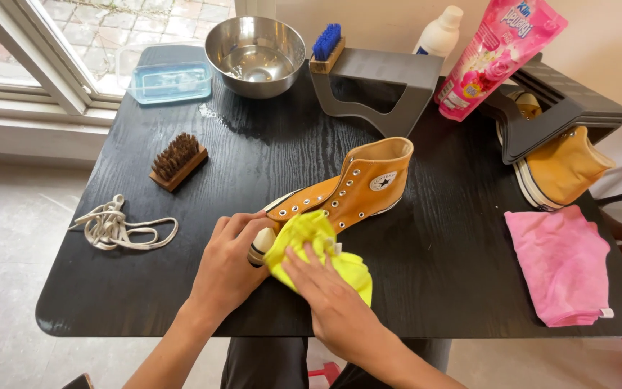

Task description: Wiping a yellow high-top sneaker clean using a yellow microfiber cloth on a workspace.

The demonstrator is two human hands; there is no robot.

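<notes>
Rt hand [325, 292] on yellow cloth [318, 248], shoe [347, 194] toe hidden; left hand [228, 263] alongside.

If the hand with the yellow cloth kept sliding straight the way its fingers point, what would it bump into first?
The right hand points up and left across the yellow cloth. Going straight on, it would likely first meet the toe of the orange high-top shoe under that cloth, then the left hand gripping the toe.

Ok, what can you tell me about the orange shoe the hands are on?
The orange shoe is a high-top of what looks like canvas, with metal eyelets, no laces, a round ankle patch and a pale toe cap. It lies on the black table. The left hand grips its toe, and the right hand presses a yellow cloth against it.
</notes>
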